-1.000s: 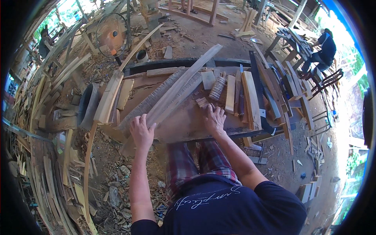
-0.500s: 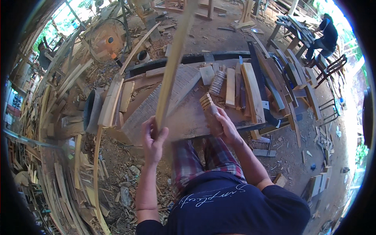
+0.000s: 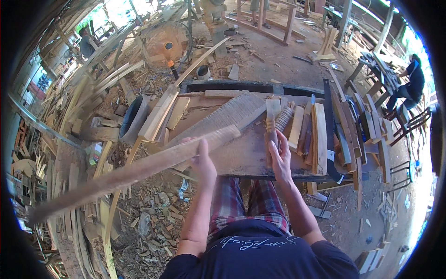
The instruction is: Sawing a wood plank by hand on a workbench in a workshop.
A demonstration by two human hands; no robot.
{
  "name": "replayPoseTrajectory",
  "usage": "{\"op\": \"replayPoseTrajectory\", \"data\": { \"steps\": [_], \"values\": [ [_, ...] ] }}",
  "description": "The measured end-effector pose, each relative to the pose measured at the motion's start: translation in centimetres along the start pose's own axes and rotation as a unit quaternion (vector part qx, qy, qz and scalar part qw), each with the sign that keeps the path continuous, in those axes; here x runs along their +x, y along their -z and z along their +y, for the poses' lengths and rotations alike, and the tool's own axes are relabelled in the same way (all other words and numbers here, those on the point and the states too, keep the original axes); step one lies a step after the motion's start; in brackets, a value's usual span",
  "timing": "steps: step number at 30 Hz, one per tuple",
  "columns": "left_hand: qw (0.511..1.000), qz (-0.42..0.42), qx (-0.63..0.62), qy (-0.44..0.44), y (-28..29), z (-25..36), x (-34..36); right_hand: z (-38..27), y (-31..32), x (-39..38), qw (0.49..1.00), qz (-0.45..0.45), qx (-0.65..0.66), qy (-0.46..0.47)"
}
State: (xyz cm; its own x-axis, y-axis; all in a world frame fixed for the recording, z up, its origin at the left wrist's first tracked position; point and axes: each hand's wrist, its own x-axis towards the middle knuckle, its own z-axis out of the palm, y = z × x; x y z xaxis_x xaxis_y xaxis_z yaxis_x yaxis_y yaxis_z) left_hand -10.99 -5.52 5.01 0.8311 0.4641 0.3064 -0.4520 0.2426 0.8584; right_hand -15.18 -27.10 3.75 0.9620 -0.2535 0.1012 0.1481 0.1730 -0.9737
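My left hand (image 3: 203, 162) is closed around a long wooden plank (image 3: 134, 171). The plank is tilted, its near end reaching to the lower left and its other end over the workbench (image 3: 227, 160); motion blurs it a little. Over the bench's front part, my right hand (image 3: 280, 162) grips a short wooden piece with a notched upper end (image 3: 270, 128), held upright. Just beyond that hand lies a stack of ribbed wooden pieces (image 3: 284, 119). A wide, rough-sawn board (image 3: 218, 116) rests slantwise on the bench between the two hands.
Wood strips (image 3: 319, 139) and a handsaw (image 3: 329, 121) lie at the bench's right. A long thin strip (image 3: 200, 60) and a bucket (image 3: 132, 120) are at the left, with a fan (image 3: 168, 46) behind. Offcuts litter the floor. Another person (image 3: 413, 83) sits far right.
The plank in my left hand has swung down from upright to a slant toward the lower left. My right hand has turned the notched piece more upright. The view has shifted left.
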Motion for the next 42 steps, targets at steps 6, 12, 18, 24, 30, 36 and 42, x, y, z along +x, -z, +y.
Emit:
{"op": "replayPoseTrajectory", "data": {
  "steps": [6,12,18,24,30,36,42],
  "values": [
    [0.956,0.159,-0.196,0.151,1.0,-5.0,1.9,-0.5,-6.0,5.8,0.935,0.020,-0.304,0.182],
    [0.931,0.199,-0.244,0.185,-0.5,-10.0,3.8,0.0,-11.5,9.9,0.804,-0.041,-0.511,0.302],
    [0.937,0.105,-0.123,0.309,-0.6,-9.5,5.1,2.5,-11.0,11.8,0.760,-0.021,-0.582,0.287],
    [0.938,-0.163,0.074,0.296,-0.3,-6.1,3.3,6.1,-9.4,11.7,0.762,-0.022,-0.594,0.258],
    [0.800,-0.224,0.540,-0.135,-2.4,-10.3,8.4,5.1,-6.5,14.0,0.946,-0.070,-0.312,0.060],
    [0.766,-0.267,0.573,-0.116,-3.8,-11.4,9.6,3.4,-3.4,13.3,0.914,0.070,-0.378,0.128],
    [0.754,-0.254,0.594,-0.119,-5.0,-11.2,8.9,5.4,-5.9,12.8,0.768,-0.013,-0.610,0.194]
  ]
}}
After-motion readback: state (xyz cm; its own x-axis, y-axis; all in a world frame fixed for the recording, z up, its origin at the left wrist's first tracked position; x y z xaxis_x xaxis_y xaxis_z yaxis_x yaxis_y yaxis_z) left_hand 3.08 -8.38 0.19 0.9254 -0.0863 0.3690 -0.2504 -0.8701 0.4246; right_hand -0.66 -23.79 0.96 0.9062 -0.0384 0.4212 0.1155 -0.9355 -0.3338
